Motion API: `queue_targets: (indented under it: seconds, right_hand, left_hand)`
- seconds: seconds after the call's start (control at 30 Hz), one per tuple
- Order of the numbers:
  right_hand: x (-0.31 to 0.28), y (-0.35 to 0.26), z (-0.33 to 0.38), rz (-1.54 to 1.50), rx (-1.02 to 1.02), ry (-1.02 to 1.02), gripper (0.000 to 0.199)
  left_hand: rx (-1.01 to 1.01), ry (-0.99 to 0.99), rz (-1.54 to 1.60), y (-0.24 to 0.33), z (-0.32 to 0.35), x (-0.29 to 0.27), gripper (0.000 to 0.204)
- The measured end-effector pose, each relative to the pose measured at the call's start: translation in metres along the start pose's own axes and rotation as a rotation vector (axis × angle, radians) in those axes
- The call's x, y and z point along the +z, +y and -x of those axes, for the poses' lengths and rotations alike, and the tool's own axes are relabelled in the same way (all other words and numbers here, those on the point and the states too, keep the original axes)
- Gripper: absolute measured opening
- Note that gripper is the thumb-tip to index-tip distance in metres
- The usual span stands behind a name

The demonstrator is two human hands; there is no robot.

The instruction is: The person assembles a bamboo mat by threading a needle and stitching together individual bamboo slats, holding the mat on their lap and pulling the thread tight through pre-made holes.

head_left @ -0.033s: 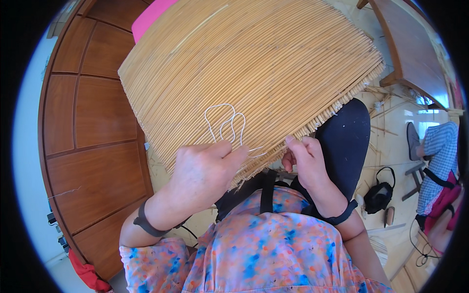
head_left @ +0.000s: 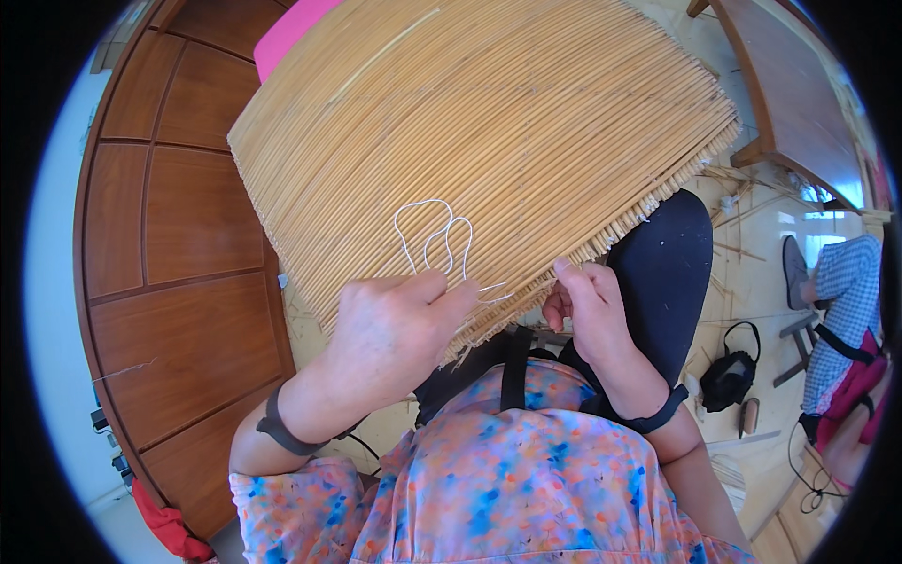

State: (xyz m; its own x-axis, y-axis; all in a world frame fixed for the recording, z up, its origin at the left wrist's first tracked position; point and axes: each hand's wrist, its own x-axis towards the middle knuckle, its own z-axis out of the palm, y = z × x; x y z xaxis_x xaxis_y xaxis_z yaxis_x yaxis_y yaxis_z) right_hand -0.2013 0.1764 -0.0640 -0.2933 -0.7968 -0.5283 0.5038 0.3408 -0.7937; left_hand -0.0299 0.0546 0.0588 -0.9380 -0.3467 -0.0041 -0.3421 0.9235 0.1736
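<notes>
A large mat of straw stalks (head_left: 507, 122), laid side by side in a panel, rests across my lap. White string (head_left: 451, 222) loops over its near part, with thin ends showing beside my fingertips. My left hand (head_left: 399, 324) is closed in a pinch over the string, knuckles up, at the mat's near edge; its fingertips are partly hidden. At that same edge, further right, my right hand (head_left: 594, 305) has its thumb on top and its fingers curled below, closed on the rim of the mat. Whether it also holds string cannot be made out.
A brown wooden cabinet (head_left: 202, 211) stands close on the left. To the right are a wooden table (head_left: 785, 85), loose straw on the floor, a black bag (head_left: 729, 379), a brush-like object (head_left: 749, 416) and a seated person in checked trousers (head_left: 839, 282). Something pink (head_left: 287, 36) shows behind the mat.
</notes>
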Motion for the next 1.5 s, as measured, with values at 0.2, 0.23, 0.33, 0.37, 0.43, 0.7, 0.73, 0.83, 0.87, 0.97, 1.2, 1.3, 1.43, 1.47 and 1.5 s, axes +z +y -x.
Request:
queue_targets:
  seconds: [0.2,0.23,0.33,0.37,0.43,0.7,0.73,0.83,0.87,0.97,1.2,1.3,1.43,1.47,1.5]
  right_hand:
    - [0.006,-0.007,0.004,-0.001,-0.027,-0.005,0.037]
    - [0.007,-0.009,0.004,0.014,-0.034,0.001,0.040]
    - [0.007,-0.009,0.004,0.057,-0.046,-0.028,0.038]
    - [0.006,-0.009,0.004,0.056,-0.046,-0.027,0.038]
    - [0.004,-0.007,0.003,0.092,-0.053,-0.034,0.037]
    - [0.007,-0.011,0.005,0.079,-0.034,-0.014,0.037]
    - [0.007,-0.011,0.005,0.090,-0.033,-0.017,0.036]
    - [0.007,-0.012,0.005,0.093,-0.040,-0.027,0.035]
    - [0.007,-0.013,0.006,0.093,-0.040,-0.027,0.035]
    - [0.008,-0.015,0.006,0.095,-0.041,-0.025,0.034]
    - [0.007,-0.014,0.006,0.124,-0.049,-0.033,0.032]
    - [0.009,-0.015,0.006,0.112,-0.064,-0.026,0.032]
    - [0.009,-0.015,0.006,0.120,-0.075,-0.019,0.031]
    - [0.008,-0.015,0.006,0.119,-0.075,-0.019,0.031]
    - [0.008,-0.015,0.007,0.126,-0.063,-0.024,0.031]
  left_hand:
    - [0.011,-0.027,-0.003,0.001,-0.002,-0.001,0.021]
    - [0.011,-0.029,-0.003,0.001,-0.002,-0.001,0.021]
    - [0.020,-0.033,-0.003,0.001,-0.002,-0.001,0.020]
    - [0.022,-0.037,-0.007,0.002,-0.002,-0.001,0.019]
    - [0.025,-0.043,-0.011,0.003,-0.003,-0.002,0.019]
    - [0.039,-0.051,-0.016,0.003,-0.004,-0.002,0.019]
    - [0.039,-0.051,-0.016,0.003,-0.004,-0.002,0.019]
    - [0.036,-0.060,-0.023,0.003,-0.004,-0.003,0.020]
    - [0.036,-0.063,-0.022,0.003,-0.004,-0.003,0.019]
    - [0.037,-0.070,-0.027,0.004,-0.005,-0.004,0.019]
    - [0.048,-0.068,-0.032,0.005,-0.005,-0.005,0.018]
    - [0.047,-0.049,-0.044,0.006,-0.007,-0.007,0.016]
    - [0.046,-0.054,-0.046,0.005,-0.007,-0.007,0.015]
    - [0.052,-0.050,-0.048,0.006,-0.007,-0.006,0.014]
    - [0.058,-0.047,-0.051,0.006,-0.007,-0.006,0.013]
